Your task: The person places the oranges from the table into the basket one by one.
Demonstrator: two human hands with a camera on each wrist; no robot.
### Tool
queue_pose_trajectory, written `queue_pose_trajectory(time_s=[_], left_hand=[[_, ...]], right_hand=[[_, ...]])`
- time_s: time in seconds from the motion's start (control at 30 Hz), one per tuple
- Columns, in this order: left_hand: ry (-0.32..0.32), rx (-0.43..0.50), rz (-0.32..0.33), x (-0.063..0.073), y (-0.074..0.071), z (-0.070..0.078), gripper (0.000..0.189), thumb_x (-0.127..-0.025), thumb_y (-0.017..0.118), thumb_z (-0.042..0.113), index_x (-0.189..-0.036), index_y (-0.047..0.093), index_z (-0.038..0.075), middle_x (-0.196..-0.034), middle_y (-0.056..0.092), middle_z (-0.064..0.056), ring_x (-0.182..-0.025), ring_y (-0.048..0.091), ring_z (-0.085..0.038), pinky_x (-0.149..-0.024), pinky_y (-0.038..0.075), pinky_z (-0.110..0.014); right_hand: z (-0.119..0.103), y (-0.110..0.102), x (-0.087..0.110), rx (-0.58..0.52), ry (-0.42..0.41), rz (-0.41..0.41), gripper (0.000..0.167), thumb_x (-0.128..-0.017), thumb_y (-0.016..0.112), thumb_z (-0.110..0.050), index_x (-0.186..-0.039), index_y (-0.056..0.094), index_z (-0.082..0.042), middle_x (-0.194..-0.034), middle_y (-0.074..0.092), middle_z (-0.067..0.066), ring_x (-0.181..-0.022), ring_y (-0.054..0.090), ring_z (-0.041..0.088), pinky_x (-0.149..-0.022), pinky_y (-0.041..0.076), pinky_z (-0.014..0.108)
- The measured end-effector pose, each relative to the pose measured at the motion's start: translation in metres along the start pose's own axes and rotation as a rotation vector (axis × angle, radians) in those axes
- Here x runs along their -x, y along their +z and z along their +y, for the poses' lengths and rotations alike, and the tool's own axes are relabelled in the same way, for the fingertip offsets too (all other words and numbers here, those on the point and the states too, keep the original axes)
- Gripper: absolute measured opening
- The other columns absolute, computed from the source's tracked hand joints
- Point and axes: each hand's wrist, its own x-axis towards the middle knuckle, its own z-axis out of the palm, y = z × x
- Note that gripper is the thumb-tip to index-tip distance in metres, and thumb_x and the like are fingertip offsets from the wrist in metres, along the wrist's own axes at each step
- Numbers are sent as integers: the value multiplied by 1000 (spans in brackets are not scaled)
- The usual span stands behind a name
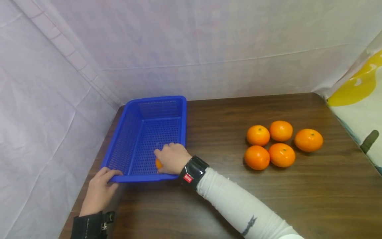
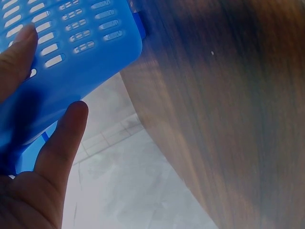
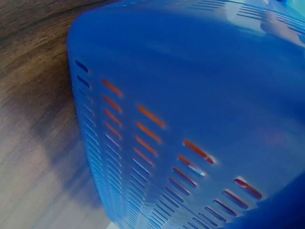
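Note:
A blue slotted plastic basket [image 1: 184, 121] stands on the left of the wooden table. My left hand [image 1: 101, 187] grips its near left corner, fingers over the rim. In the left wrist view, my fingers lie along the slotted basket wall [image 2: 102, 57]. Down inside the near right corner, my right hand [image 1: 173, 157] holds an orange [image 1: 158, 163], mostly covered by the hand. Through slots in the basket wall [image 3: 228, 86], orange colour shows in the right wrist view; the hand itself is hidden behind that wall.
Several oranges [image 1: 282, 155] sit close together on the right side of the brown table [image 1: 215, 122]. White cloth [image 1: 223, 73] hangs behind the table and along its left side. A patterned cloth [image 1: 367, 116] hangs at the right edge.

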Motion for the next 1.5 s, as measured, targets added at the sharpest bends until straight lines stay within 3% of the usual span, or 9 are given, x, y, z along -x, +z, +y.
queue_pose_trajectory(time_s=[0.23,0.6,0.9,1.23,1.5], left_hand=[[-20,0,-18,0,-1,2,33,-66,78,-14,-90,74,9,-83,59,-1,-74,54,-13,-64,49,-34],[-37,-5,-35,0,-2,2,35,-66,78,-13,-92,74,10,-84,59,-1,-74,52,-13,-63,48,-34],[-32,-3,-21,0,-2,2,34,-66,76,-13,-91,74,9,-83,58,-1,-72,49,-11,-62,46,-29],[-32,6,-26,-1,-2,3,33,-66,75,-13,-91,74,9,-83,58,-1,-73,50,-13,-63,46,-30],[-38,1,-34,-1,-2,2,32,-67,76,-12,-91,74,9,-83,58,-1,-73,51,-13,-63,47,-30]], right_hand=[[2,0,3,-33,-24,52,72,-83,66,-69,-138,58,-23,-127,62,5,-103,64,22,-80,57,37],[13,0,15,-111,-99,202,57,-90,62,-58,-134,63,-21,-139,59,6,-119,56,25,-102,47,40],[24,9,22,-144,-135,335,51,-92,59,-52,-133,64,-21,-129,64,2,-119,56,22,-106,44,37],[32,13,35,-193,-132,390,51,-92,62,-49,-134,62,-20,-143,56,8,-135,49,24,-118,35,37],[39,21,50,-237,-147,420,52,-95,60,-50,-137,60,-20,-149,51,14,-143,43,33,-122,30,43]])
